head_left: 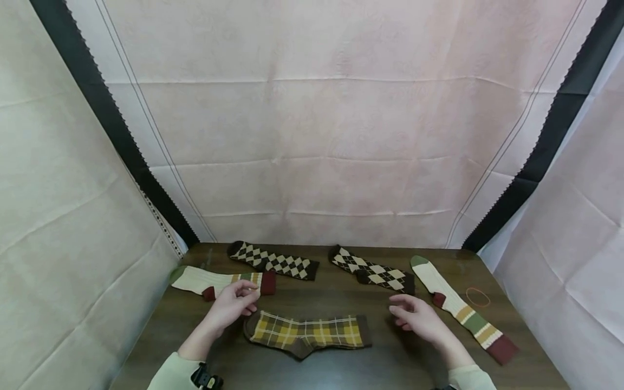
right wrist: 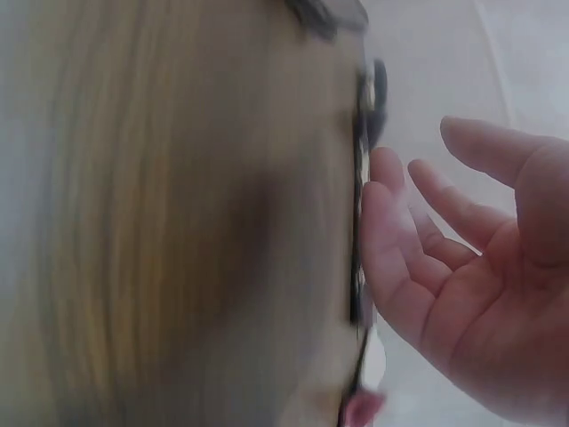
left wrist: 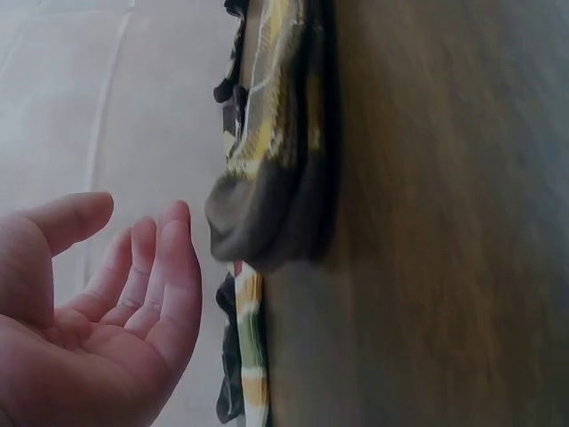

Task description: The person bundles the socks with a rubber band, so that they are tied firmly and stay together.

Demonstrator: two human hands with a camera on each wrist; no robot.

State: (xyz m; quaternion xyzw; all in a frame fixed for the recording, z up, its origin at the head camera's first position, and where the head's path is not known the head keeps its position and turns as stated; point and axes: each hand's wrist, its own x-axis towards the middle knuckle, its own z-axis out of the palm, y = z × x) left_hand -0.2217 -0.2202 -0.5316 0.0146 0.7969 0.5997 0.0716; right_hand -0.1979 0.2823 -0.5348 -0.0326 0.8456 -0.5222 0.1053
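A pair of yellow-and-brown plaid socks (head_left: 312,333) lies stacked on the table between the two hands. My left hand (head_left: 235,301) hovers by the toe end of these socks, fingers loosely bent and holding nothing; in the left wrist view the grey-brown toes sit just past its fingertips. Behind it lies a cream sock (head_left: 214,281) with a green toe and maroon cuff. My right hand (head_left: 414,317) is raised over the table right of the plaid cuffs, relaxed, with nothing in it. A matching cream sock (head_left: 460,306) stretches diagonally beyond that hand.
Two argyle socks lie along the back, a left one (head_left: 273,261) and a right one (head_left: 372,271). A thin orange rubber band (head_left: 478,297) rests near the right edge of the dark wooden table (head_left: 380,374). Pale fabric walls (head_left: 312,124) stand behind and at both sides.
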